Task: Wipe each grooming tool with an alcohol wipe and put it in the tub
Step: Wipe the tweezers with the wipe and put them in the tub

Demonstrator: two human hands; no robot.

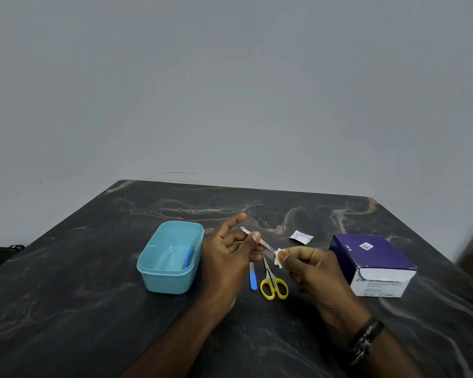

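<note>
My left hand (pixel 230 255) pinches a thin metal tool, likely tweezers (pixel 265 244), between thumb and fingers, held above the table. My right hand (pixel 309 266) presses a small white alcohol wipe (pixel 279 257) around the tool's lower end. The light blue tub (pixel 159 279) stands just left of my left hand, with a blue tool (pixel 188 257) lying inside it. Below my hands a blue-handled nail file (pixel 253 276) and yellow-handled scissors (pixel 272 282) lie on the dark marble table (pixel 93 309).
A purple and white box of alcohol swabs (pixel 374 263) sits to the right of my right hand. A torn white wipe wrapper (pixel 301 237) lies behind my hands. A grey wall rises behind the table's far edge.
</note>
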